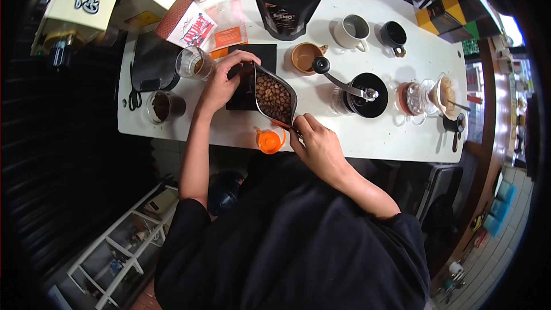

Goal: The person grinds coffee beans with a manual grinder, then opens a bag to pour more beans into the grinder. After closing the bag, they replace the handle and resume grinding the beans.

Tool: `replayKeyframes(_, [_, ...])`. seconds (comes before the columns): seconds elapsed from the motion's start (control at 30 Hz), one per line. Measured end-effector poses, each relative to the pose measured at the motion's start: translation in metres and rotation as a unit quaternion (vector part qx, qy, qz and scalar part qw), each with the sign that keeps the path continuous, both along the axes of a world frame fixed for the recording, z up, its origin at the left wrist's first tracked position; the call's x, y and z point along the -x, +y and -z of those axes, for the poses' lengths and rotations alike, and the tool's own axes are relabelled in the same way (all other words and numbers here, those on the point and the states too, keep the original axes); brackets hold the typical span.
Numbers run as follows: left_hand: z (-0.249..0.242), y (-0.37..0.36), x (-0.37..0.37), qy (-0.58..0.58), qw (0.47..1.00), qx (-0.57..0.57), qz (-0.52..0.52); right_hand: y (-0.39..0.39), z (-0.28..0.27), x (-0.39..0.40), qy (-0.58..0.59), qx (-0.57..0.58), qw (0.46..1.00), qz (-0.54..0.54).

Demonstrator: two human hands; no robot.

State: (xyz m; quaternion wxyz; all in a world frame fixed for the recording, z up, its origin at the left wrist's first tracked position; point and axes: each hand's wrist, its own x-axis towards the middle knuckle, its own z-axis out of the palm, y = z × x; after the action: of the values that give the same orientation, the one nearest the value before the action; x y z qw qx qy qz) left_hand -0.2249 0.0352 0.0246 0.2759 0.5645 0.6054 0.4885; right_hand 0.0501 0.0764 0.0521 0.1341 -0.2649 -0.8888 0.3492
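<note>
An open black bag (247, 87) full of brown coffee beans (274, 97) is held between both hands, its mouth spread wide. My left hand (222, 83) grips the bag's upper left side, fingers bent over its edge. Pinched at the lower right corner of the mouth is my right hand (313, 138). Just below the bag lies an orange cap-like item (270, 141). A black flat square (265, 54) is partly hidden behind the bag. To the right stands a hand grinder (367, 95) with a crank and black knob.
Glasses with dark contents (163, 107) and with beans (195, 63) stand left. Behind are a brown cup (307, 57), a standing black pouch (284, 14), a white mug (351, 33) and a black mug (393, 35). A glass dripper with filter (445, 95) stands on the table's (379, 143) right.
</note>
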Motion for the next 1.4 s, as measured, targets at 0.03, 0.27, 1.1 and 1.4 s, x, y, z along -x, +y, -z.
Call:
replayKeyframes(0.03, [0.002,0.002,0.005,-0.002,1.000,0.001,0.010,-0.001,0.001,-0.001,-0.002,0.001,1.000,0.010])
replayKeyframes(0.27, [0.031,0.011,0.019,-0.042,0.998,0.021,0.049,-0.006,0.002,-0.014,0.042,0.157,0.977,0.135])
replayKeyframes(1.1, [0.072,0.012,-0.032,-0.233,0.961,-0.074,-0.131,-0.014,0.025,-0.002,0.138,0.048,0.973,0.179])
replayKeyframes(1.4, [0.069,0.016,-0.036,-0.183,0.970,-0.077,-0.144,-0.019,0.034,-0.003,0.138,0.027,0.975,0.175])
